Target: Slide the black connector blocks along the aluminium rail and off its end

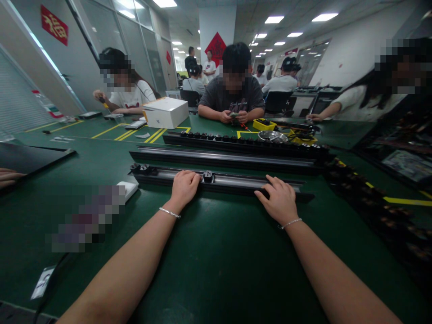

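A long black rail [236, 181] with a shiny inner channel lies crosswise in front of me. Several small round black modules [142, 168] sit at its left end, and a single black module [208, 176] stands in the channel near the middle. My left hand [185, 186] is closed over the rail's near wall, just left of the single module; its fingertips are partly hidden inside the channel. Farther right, my right hand [279, 198] rests against the same rail with its fingers apart, holding nothing.
Behind lie another black rail [219, 157] and a module-filled rail [216, 138]. More modules [394, 216] line the right side. A blurred device [91, 216] lies left. Beyond are a white box [167, 113], a metal bowl [272, 136], a yellow tray [263, 124] and seated people.
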The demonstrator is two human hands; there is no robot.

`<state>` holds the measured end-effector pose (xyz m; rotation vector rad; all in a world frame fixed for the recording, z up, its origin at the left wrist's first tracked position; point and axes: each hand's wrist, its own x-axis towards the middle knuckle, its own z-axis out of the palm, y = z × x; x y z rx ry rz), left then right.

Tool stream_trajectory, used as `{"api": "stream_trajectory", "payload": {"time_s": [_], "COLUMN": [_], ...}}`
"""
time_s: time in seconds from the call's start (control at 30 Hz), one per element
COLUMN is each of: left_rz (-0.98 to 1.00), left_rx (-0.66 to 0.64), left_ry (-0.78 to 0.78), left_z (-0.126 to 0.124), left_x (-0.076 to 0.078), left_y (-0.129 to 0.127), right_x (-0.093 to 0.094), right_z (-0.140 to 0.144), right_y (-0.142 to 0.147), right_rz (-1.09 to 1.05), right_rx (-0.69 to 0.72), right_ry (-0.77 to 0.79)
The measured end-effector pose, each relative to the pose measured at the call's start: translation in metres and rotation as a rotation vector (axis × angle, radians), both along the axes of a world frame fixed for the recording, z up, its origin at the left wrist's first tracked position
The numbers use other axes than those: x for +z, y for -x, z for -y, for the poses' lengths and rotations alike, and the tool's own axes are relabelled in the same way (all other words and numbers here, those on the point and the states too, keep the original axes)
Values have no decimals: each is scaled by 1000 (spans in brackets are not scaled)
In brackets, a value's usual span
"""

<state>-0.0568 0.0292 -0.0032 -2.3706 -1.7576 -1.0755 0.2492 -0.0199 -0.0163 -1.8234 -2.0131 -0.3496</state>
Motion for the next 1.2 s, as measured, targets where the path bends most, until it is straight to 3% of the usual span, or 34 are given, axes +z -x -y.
{"api": "stream_trajectory", "payload": {"time_s": [0.43,1.2], "left_rz": [22,-162], "left_rx": [-110,-142], "left_ry": [-8,76], "left_z": [1,7], "left_x": [-2,3], "left_y": [-2,-7], "right_x": [3,1], "right_z": [2,3], "right_y": [2,9], "right_rz": [-12,-78], "right_rx": [-5,15], "right_ry": [19,-41]}}
